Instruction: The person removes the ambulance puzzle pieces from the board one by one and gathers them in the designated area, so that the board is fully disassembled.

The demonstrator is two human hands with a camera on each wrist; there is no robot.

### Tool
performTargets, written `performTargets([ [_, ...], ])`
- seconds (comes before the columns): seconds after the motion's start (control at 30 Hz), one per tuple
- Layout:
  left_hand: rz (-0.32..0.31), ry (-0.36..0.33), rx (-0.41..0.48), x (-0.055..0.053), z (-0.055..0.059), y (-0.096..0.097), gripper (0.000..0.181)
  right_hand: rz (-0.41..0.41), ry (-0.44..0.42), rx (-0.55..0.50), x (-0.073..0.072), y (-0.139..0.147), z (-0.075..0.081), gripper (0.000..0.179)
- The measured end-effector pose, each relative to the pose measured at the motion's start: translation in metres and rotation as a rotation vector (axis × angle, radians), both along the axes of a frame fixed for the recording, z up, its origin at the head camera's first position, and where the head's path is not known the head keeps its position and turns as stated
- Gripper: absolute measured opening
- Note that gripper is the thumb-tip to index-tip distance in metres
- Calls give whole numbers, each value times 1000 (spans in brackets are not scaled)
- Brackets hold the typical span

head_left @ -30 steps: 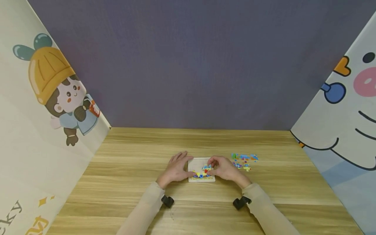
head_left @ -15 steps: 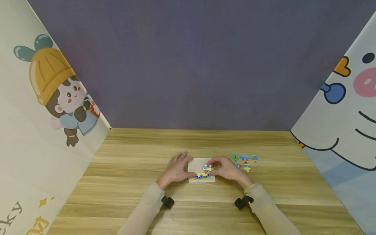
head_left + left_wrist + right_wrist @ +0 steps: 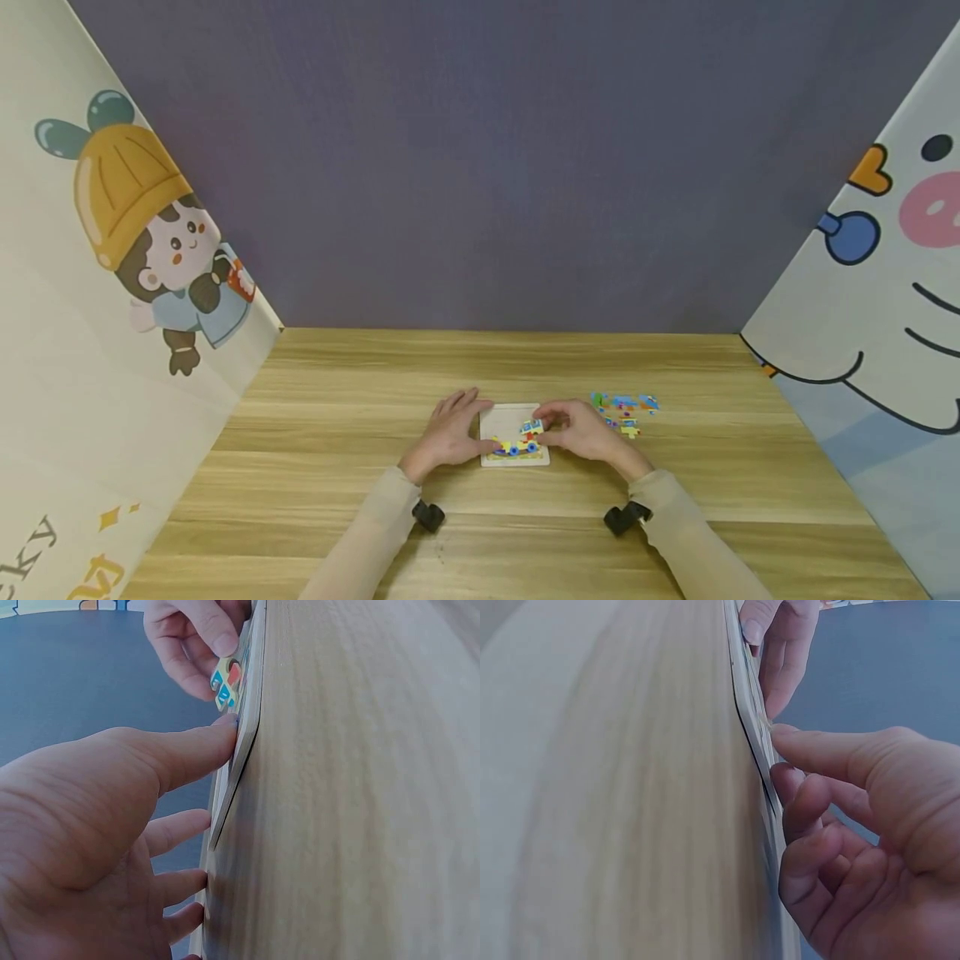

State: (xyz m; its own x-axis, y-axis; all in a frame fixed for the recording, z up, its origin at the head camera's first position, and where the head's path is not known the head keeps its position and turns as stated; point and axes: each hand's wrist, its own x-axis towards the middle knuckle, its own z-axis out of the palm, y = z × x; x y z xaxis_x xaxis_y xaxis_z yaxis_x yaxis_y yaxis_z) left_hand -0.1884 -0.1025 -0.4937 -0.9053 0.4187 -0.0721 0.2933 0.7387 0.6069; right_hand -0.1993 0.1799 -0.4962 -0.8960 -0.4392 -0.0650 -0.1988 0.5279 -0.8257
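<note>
A shallow, pale puzzle board [image 3: 504,417] lies flat between my hands. Yellow and blue pieces [image 3: 513,448], drawn like a vehicle with wheels, fill its near edge. My left hand [image 3: 453,429] steadies the board from the left, its thumb laid over the lower corner and the other fingers straight along the side. My right hand [image 3: 581,429] pinches a puzzle piece [image 3: 532,427] with blue windows and a bit of red. In the left wrist view that puzzle piece [image 3: 226,684] is tilted up above the board. The right wrist view shows it only edge-on.
Several loose puzzle pieces [image 3: 624,403], blue, green, orange and yellow, lie right of the board, partly behind my right hand. A wooden table [image 3: 360,375] runs back to a dark wall panel [image 3: 510,167]. Cartoon-printed walls [image 3: 862,308] flank it.
My right hand has shifted slightly to the right, and the pinched puzzle piece has gone with it and turned a little. A blue wheel at the board's right now shows. The left hand stays put.
</note>
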Motion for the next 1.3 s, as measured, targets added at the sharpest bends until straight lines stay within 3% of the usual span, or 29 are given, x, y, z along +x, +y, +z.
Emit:
performTargets([
  [0.37, -2, 4, 13, 1, 1, -1, 73, -8, 80, 70, 4, 6, 0, 36],
  [0.9, -4, -5, -1, 0, -1, -1, 74, -18, 73, 55, 9, 25, -1, 39],
  [1.3, -11, -7, -3, 0, -1, -2, 73, -78, 35, 58, 15, 46, -1, 38],
])
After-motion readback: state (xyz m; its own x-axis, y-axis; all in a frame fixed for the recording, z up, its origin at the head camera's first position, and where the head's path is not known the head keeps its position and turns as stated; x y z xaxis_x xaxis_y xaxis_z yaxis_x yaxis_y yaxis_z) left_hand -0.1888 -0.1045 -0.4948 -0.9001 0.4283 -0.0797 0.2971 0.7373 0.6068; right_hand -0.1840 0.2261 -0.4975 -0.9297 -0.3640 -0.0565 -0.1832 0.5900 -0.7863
